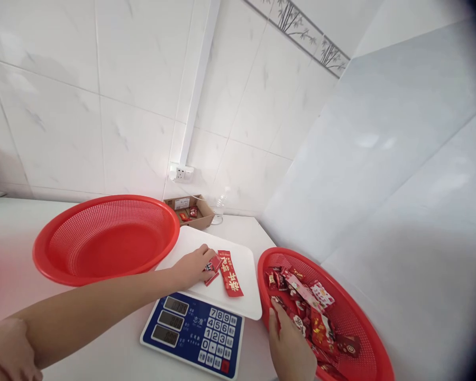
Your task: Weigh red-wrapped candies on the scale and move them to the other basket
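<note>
My left hand (192,267) rests on the white pan (244,304) of a blue-faced electronic scale (194,333), its fingers closed on small red snack packets (213,264). A long red packet (230,272) lies flat on the pan just right of them. My right hand (289,344) reaches into the red mesh basket (365,328) at the right, fingers curled among several red and pink wrapped snacks (309,307).
A large empty red mesh basket (103,238) sits left of the scale. Behind the scale stand a small cardboard box (190,210) with a few red packets and a clear plastic bottle (221,203). A wall socket (180,172) is above. Tiled walls close the corner.
</note>
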The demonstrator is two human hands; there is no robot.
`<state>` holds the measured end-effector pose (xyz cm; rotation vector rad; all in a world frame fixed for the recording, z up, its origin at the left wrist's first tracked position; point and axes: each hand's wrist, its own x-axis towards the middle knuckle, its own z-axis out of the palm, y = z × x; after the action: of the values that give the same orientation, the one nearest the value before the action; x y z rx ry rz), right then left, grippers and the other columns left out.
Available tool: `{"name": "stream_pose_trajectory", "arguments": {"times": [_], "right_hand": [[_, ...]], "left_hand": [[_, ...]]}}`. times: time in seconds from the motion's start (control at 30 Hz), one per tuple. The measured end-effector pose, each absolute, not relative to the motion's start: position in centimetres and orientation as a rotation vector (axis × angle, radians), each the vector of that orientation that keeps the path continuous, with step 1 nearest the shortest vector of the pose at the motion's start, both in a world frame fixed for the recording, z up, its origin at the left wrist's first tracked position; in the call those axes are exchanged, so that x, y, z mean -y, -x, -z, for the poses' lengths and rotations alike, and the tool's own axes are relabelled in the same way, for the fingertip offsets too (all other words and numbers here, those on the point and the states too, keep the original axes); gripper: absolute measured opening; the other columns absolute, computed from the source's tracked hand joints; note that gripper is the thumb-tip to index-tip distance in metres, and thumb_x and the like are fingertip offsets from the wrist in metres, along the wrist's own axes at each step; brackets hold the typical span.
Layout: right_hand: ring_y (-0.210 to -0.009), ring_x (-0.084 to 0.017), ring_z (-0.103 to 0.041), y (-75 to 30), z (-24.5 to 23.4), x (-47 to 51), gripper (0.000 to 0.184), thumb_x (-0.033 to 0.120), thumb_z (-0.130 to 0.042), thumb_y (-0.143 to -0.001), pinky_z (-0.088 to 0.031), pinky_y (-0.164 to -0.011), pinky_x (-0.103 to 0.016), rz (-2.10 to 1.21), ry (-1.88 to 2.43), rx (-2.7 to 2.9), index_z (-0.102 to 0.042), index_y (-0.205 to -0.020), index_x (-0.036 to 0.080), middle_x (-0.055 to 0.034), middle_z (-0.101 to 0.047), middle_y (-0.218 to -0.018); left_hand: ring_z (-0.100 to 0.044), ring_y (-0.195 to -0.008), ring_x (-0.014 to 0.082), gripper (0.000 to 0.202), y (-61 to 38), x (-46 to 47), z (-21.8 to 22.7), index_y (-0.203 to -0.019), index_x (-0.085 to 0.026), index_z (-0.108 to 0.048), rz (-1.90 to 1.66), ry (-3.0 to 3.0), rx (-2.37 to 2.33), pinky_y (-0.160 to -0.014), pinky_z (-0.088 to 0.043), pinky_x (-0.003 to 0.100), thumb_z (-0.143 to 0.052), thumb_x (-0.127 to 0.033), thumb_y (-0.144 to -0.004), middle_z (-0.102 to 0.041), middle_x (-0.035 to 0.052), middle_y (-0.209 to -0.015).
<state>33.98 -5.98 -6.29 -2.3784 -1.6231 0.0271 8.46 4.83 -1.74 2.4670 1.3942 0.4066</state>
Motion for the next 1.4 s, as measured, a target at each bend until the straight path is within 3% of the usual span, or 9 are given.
{"name": "stream_pose_trajectory", "arguments": {"times": [0.13,0.33,0.43,0.5,0.7,0.8,0.97,1.13,1.4], "right_hand": [[-0.103,-0.023,-0.066,-33.9,6.2,6.0,0.051,0.039,-0.025,-0.094,-0.053,-0.081,-0.034,-0.047,2.387,1.620,-0.057,-0.132,0.026,-0.0075,-0.063,-0.128],[-0.101,-0.025,-0.066,-33.7,6.0,6.0,0.052,0.037,-0.024,-0.095,-0.052,-0.081,-0.035,-0.040,2.401,1.634,-0.055,-0.133,0.024,-0.0084,-0.064,-0.126],[-0.100,-0.025,-0.066,-33.6,6.2,6.1,0.053,0.038,-0.023,-0.094,-0.052,-0.081,-0.036,-0.028,2.390,1.635,-0.055,-0.134,0.023,-0.0100,-0.066,-0.122],[-0.099,-0.025,-0.066,-33.7,6.3,6.1,0.053,0.038,-0.023,-0.094,-0.052,-0.080,-0.036,-0.021,2.380,1.627,-0.056,-0.133,0.024,-0.0101,-0.066,-0.122],[-0.100,-0.025,-0.066,-33.7,6.3,5.9,0.052,0.038,-0.024,-0.094,-0.052,-0.079,-0.035,-0.036,2.382,1.623,-0.057,-0.132,0.023,-0.0094,-0.065,-0.124],[-0.104,-0.025,-0.065,-33.5,6.0,5.9,0.051,0.037,-0.024,-0.095,-0.052,-0.081,-0.034,-0.041,2.387,1.631,-0.055,-0.133,0.022,-0.0081,-0.063,-0.127],[-0.105,-0.024,-0.064,-33.2,5.7,6.1,0.049,0.034,-0.025,-0.096,-0.050,-0.084,-0.034,0.019,2.398,1.657,-0.055,-0.133,0.023,-0.0074,-0.064,-0.126],[-0.103,-0.025,-0.065,-33.2,5.9,6.1,0.048,0.033,-0.025,-0.097,-0.051,-0.082,-0.034,0.062,2.402,1.686,-0.056,-0.133,0.023,-0.0079,-0.065,-0.124],[-0.100,-0.024,-0.066,-33.4,6.3,6.1,0.049,0.035,-0.025,-0.096,-0.052,-0.080,-0.034,0.088,2.372,1.673,-0.057,-0.131,0.023,-0.0080,-0.066,-0.121]], "left_hand": [[-0.062,-0.085,0.0174,0.030,-6.7,-4.8,-0.2,-0.113,-0.021,-0.054,-0.532,-2.489,-1.516,-0.072,-0.052,0.032,-0.051,-0.038,-0.089,-0.056,0.0058,-0.118],[-0.061,-0.095,0.0293,0.033,0.7,-5.8,-3.5,-0.116,-0.021,-0.052,-0.673,-2.415,-1.931,-0.066,-0.051,0.039,-0.036,-0.039,-0.093,-0.053,0.0130,-0.121],[-0.054,-0.111,0.0378,0.035,3.2,-6.3,-3.2,-0.120,-0.019,-0.053,-0.553,-2.437,-1.990,-0.085,-0.047,0.053,-0.040,-0.033,-0.091,-0.053,0.0167,-0.127],[-0.038,-0.130,0.0417,0.042,3.0,-6.4,-2.4,-0.129,-0.017,-0.049,-0.456,-2.498,-1.900,-0.102,-0.031,0.063,-0.045,-0.033,-0.091,-0.046,0.0171,-0.140],[-0.017,-0.145,0.0280,0.064,-5.2,-6.4,0.1,-0.145,-0.032,-0.031,-0.182,-2.658,-1.255,-0.115,-0.020,0.049,-0.040,-0.061,-0.089,-0.023,0.0057,-0.158],[-0.012,-0.146,0.0294,0.071,-9.6,-6.9,0.9,-0.147,-0.032,-0.027,-0.108,-2.672,-1.084,-0.115,-0.016,0.055,-0.043,-0.066,-0.086,-0.020,0.0069,-0.159],[-0.031,-0.137,0.0353,0.061,-13.5,-8.1,1.8,-0.139,-0.022,-0.041,-0.088,-2.662,-1.121,-0.109,-0.025,0.064,-0.054,-0.052,-0.088,-0.035,0.0127,-0.151],[-0.053,-0.116,0.0274,0.043,-14.2,-8.5,2.5,-0.125,-0.019,-0.053,-0.185,-2.661,-1.224,-0.097,-0.045,0.052,-0.058,-0.040,-0.089,-0.053,0.0108,-0.131],[-0.063,-0.092,0.0185,0.030,-12.9,-8.0,1.5,-0.110,-0.017,-0.060,-0.323,-2.596,-1.325,-0.080,-0.054,0.039,-0.057,-0.038,-0.090,-0.063,0.0076,-0.111]]}}
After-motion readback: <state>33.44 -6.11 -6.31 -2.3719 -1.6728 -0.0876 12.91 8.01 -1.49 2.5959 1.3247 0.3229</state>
